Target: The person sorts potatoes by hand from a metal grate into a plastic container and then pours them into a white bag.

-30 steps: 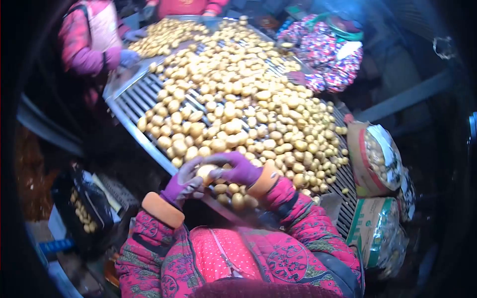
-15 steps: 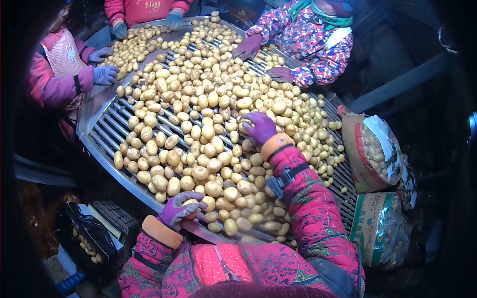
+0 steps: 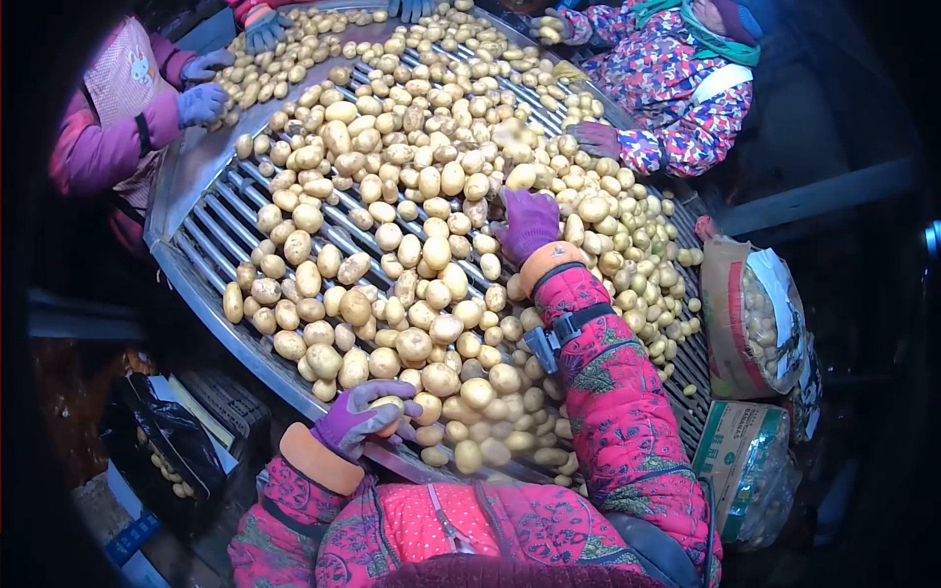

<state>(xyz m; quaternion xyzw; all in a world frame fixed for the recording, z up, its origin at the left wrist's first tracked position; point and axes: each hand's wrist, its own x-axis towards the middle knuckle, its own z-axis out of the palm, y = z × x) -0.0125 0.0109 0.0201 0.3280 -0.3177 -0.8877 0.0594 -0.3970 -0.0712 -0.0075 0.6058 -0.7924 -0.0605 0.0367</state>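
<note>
Many potatoes (image 3: 412, 255) lie over a slatted metal table. My left hand (image 3: 365, 416), in a purple glove, is at the near edge with its fingers curled around a potato (image 3: 389, 404). Farther in, near the middle of the pile, my right hand (image 3: 529, 223) reaches down among the potatoes in a matching glove. Its fingertips are partly hidden between potatoes, and a pale potato (image 3: 521, 176) lies just beyond them. Whether that hand grips anything cannot be made out.
Metal rim (image 3: 211, 312) curves along the left. Co-workers' gloved hands (image 3: 203, 104) (image 3: 594, 139) are at the far sides. Filled potato bags (image 3: 750, 318) (image 3: 745, 470) stand at the right; a black bag (image 3: 162, 441) holding potatoes is at lower left.
The view has shifted slightly. My right hand has moved deeper among the potatoes; my left still holds a potato. The co-worker at upper right has lifted one hand with potatoes.
</note>
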